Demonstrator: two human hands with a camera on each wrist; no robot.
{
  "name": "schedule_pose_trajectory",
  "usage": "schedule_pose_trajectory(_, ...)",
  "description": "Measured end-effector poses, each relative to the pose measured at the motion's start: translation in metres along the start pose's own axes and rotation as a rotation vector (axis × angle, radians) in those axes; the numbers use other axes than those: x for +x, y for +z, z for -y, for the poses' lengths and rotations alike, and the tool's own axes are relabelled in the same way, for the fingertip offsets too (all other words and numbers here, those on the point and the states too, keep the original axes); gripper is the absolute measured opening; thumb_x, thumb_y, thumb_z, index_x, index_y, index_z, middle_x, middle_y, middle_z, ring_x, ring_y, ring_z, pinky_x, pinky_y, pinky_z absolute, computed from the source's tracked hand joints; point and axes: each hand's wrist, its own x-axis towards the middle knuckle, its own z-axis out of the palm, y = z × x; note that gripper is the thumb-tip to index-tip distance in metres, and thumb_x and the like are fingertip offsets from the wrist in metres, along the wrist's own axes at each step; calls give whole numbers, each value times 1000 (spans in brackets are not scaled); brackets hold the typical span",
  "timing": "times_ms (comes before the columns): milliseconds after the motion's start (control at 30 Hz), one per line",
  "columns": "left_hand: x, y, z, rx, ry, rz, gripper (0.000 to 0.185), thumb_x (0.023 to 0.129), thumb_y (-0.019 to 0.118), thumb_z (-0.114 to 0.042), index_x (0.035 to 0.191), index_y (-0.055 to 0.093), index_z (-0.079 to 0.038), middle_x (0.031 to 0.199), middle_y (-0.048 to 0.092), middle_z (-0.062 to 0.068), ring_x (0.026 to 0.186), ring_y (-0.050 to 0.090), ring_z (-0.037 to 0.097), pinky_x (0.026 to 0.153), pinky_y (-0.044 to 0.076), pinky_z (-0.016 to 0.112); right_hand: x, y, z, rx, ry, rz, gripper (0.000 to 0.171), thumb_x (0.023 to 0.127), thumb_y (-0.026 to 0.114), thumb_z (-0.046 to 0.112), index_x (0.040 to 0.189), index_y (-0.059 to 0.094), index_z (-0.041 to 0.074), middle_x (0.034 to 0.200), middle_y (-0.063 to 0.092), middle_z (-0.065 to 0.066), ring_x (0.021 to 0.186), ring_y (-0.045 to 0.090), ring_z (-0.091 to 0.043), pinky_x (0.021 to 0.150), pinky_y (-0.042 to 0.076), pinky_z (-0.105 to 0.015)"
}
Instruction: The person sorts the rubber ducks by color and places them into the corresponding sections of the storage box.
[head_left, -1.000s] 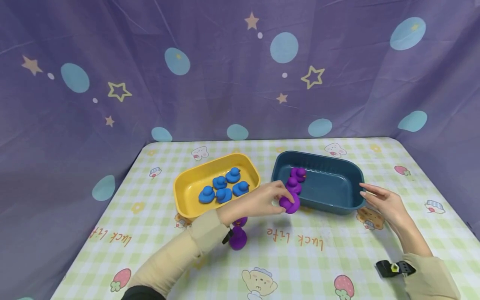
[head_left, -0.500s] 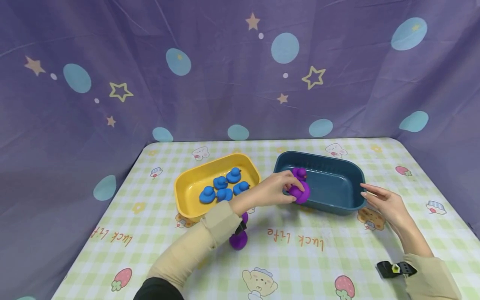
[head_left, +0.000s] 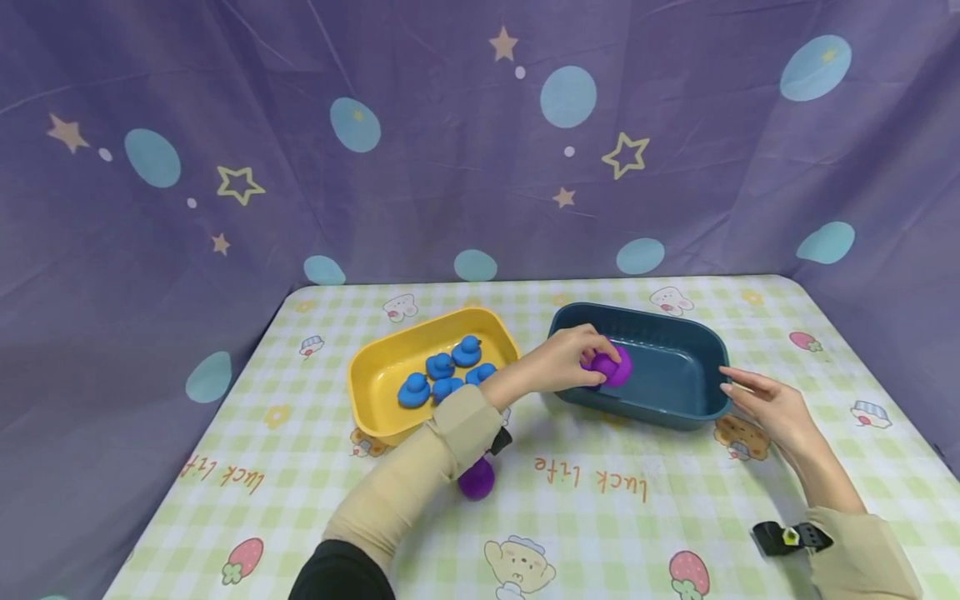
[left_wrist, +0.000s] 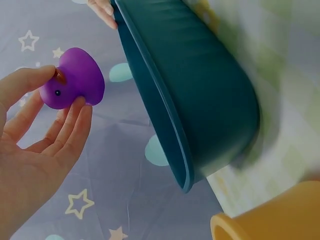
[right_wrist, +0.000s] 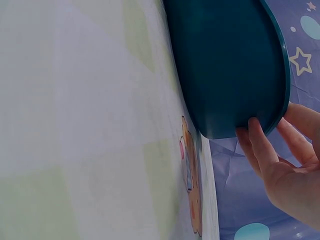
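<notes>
My left hand [head_left: 567,360] pinches a purple rubber duck [head_left: 618,367] between thumb and fingertips, above the teal basin [head_left: 663,408]. In the left wrist view the duck [left_wrist: 82,75] is tipped on its side beyond the basin's rim, its beak by my thumb. The other purple ducks in this basin are mostly hidden behind my left hand. My right hand [head_left: 776,412] touches the basin's right end with nearly straight fingers; the right wrist view shows fingertips against its outer wall [right_wrist: 225,65]. Another purple duck [head_left: 477,481] sits on the table, partly under my left forearm.
A yellow basin [head_left: 378,358] stands to the left with several blue ducks [head_left: 414,390] in it, and my left forearm crosses its front right corner. A checked cloth [head_left: 585,533] covers the table. Behind it hangs a purple curtain [head_left: 420,217].
My left hand has carried the purple duck to the right and away from me, from the teal basin's near left edge to over its inside. My right hand has stayed in place.
</notes>
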Motion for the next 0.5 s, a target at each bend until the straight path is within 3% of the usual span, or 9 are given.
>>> schedule_pose_trajectory(500, 27, 7, 5, -26, -68, 26, 24, 81, 67, -9, 105, 67, -8, 100, 57, 9, 87, 58, 14, 72, 43, 11, 5, -1, -6, 6, -16, 4, 65, 82, 57, 54, 136, 45, 19, 141, 37, -8, 89, 47, 21, 74, 46, -9)
